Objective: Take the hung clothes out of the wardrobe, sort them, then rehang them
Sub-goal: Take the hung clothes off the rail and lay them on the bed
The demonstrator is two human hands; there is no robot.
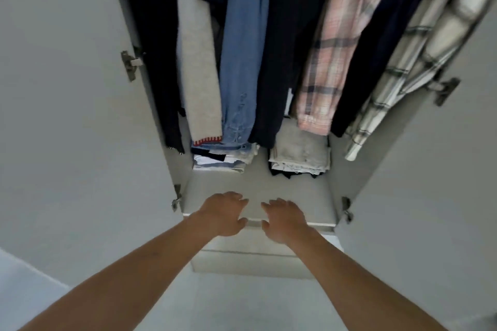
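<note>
White panels make up the wardrobe (172,105), whose two doors (67,88) are swung wide, metal hinges (130,64) being seen on both sides. A pale shelf (258,191) forms the floor of the hanging space, and drawer fronts (250,258) are seen below it, above a light floor (242,303). The hung clothes are inside, well above the hands: a dark garment (158,62) at the far left, a grey knit (199,67) with red stitching at its hem, a blue denim piece (244,62), a navy garment (290,56), a pink plaid shirt (330,62), another dark piece (376,62) and a white check shirt (419,62) at the right. Two folded stacks (301,153) are laid on the shelf behind the hems. The left hand (224,213) and right hand (282,219) are held side by side over the shelf's front edge, fingers spread and lightly bent, nothing being gripped; whether the shelf is touched cannot be told. Hangers and rail are cut off by the top edge, the lower parts of the stacks are shadowed, and the whole view is softly blurred.
</note>
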